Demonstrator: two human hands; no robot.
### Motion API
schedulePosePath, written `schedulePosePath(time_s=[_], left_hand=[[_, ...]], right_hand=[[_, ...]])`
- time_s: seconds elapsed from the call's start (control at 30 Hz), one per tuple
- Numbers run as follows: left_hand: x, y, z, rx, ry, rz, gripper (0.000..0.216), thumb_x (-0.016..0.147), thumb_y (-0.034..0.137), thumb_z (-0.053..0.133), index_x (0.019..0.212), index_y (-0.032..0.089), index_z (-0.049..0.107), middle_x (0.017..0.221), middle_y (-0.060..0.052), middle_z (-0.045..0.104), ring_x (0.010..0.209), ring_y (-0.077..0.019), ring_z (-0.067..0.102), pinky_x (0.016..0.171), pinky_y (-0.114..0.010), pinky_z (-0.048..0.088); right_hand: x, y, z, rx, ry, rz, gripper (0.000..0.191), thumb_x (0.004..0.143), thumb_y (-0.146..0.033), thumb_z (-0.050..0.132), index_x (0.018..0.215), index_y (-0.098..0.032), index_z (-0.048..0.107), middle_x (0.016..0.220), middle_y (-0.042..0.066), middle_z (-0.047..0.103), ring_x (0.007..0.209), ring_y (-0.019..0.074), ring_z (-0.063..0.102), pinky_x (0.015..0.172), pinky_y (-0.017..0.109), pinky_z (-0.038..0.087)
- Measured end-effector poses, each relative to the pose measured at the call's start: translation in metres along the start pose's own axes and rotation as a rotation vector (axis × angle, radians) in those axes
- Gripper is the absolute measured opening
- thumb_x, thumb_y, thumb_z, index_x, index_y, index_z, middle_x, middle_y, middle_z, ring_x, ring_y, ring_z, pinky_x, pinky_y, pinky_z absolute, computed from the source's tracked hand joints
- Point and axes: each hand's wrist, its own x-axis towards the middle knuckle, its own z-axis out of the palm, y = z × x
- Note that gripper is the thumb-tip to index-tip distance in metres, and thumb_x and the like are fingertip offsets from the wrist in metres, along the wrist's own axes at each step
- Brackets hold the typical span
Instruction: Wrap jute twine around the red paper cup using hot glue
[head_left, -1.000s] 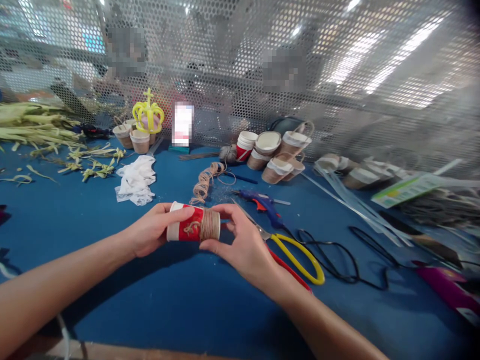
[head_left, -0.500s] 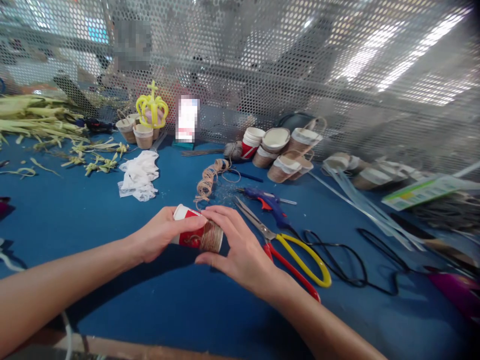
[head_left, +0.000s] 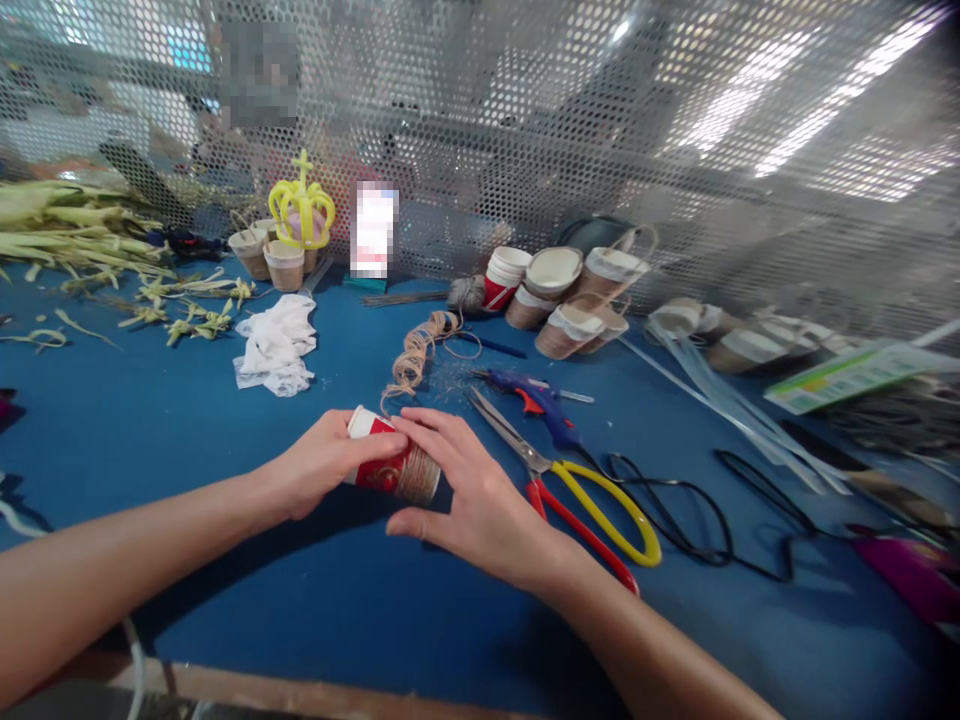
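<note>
A red and white paper cup [head_left: 391, 466] lies on its side low over the blue table [head_left: 315, 600], its bottom end wound with jute twine. My left hand [head_left: 322, 465] grips its rim end, thumb across the top. My right hand [head_left: 469, 490] curls over the twine-wrapped end, fingers on top and thumb below. A coiled strand of jute twine [head_left: 412, 355] runs from the cup toward the back.
Scissors [head_left: 570, 480] with yellow and red handles and a blue glue gun [head_left: 536, 400] with a black cord lie right of my hands. Twine-covered cups [head_left: 570, 295] cluster behind, a white cloth [head_left: 274, 340], green leaf strips [head_left: 75, 235] and a yellow crown [head_left: 301, 205] at left. Perforated metal screen [head_left: 525, 120] behind.
My right hand has slid over the top of the cup's wrapped end, and both hands have lowered the cup toward the table. The camera shifted slightly.
</note>
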Motion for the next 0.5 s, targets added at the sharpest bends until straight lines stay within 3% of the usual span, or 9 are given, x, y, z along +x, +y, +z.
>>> schedulePosePath(time_s=[0.3,0.5], left_hand=[[0.0014,0.0013,0.0009,0.078,0.043,0.008,0.018,0.062,0.027,0.065,0.067,0.012,0.057,0.058,0.004,0.056,0.053,-0.0087,0.048,0.056,-0.022,0.035],[0.0014,0.0011,0.0008,0.059,0.078,0.019,0.015,0.061,0.026,0.064,0.065,0.012,0.059,0.057,0.003,0.058,0.050,-0.0077,0.047,0.052,-0.020,0.035]], right_hand=[[-0.0002,0.0021,0.0014,0.030,0.006,0.019,0.068,0.067,-0.050,0.063,0.123,-0.018,0.040,0.126,0.014,0.043,0.118,0.0255,0.038,0.097,0.045,0.034],[0.0014,0.0032,0.0020,0.176,0.135,0.132,0.043,0.077,-0.037,0.057,0.112,-0.014,0.047,0.113,0.013,0.053,0.107,0.0214,0.049,0.091,0.039,0.041]])
